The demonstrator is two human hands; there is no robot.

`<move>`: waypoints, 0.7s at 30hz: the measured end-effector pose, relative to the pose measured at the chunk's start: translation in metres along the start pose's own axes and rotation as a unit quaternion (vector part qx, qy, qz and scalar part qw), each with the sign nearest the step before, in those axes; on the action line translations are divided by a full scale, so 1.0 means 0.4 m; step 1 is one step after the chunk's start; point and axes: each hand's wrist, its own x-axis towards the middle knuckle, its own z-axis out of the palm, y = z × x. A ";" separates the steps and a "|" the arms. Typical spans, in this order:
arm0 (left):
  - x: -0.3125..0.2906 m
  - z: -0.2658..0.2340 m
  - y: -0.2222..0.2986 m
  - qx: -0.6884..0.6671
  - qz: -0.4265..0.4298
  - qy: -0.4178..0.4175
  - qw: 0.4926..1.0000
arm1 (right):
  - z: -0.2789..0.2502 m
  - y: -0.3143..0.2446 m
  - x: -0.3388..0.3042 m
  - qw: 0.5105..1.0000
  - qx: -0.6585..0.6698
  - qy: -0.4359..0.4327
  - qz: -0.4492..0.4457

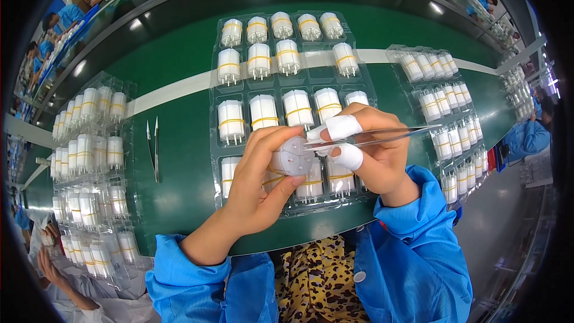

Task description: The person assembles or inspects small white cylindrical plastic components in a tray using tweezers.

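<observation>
My left hand (257,182) grips a white cylinder (294,160) between thumb and fingers. The cylinder's pale round end faces up and shows a few small marks or holes. Metal tweezers (394,134) are pinched in my right hand (382,155), whose thumb and a finger are wrapped in white tape. The tweezers' tips are at the cylinder's end; whether they hold anything there is hidden by the fingers. Under both hands lies a clear plastic tray (214,116) of similar white cylinders (231,118) with yellow bands and metal pins.
Another pair of tweezers (156,149) lies on the green table (179,203) to the left. Stacked trays of banded cylinders stand on the left (84,155) and right (445,104). Another person's hand (51,268) shows at the lower left. A person in blue (527,140) is at the far right.
</observation>
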 end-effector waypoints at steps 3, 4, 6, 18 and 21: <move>0.002 -0.007 -0.006 -0.017 0.020 -0.003 1.000 | -0.004 -0.004 0.000 0.997 0.073 0.031 0.021; 0.006 -0.008 -0.005 -0.014 0.022 -0.005 1.000 | -0.008 -0.003 -0.001 0.997 0.074 0.032 0.017; 0.016 -0.010 0.001 0.003 0.032 -0.007 0.999 | -0.020 0.000 -0.003 0.986 0.138 0.098 0.009; 0.249 -0.039 -0.042 0.096 -0.080 0.026 0.992 | -0.181 0.085 0.044 0.925 0.213 0.311 0.042; 0.355 -0.011 -0.053 0.260 -0.146 -0.024 0.954 | -0.172 0.091 0.046 0.923 0.206 0.320 0.062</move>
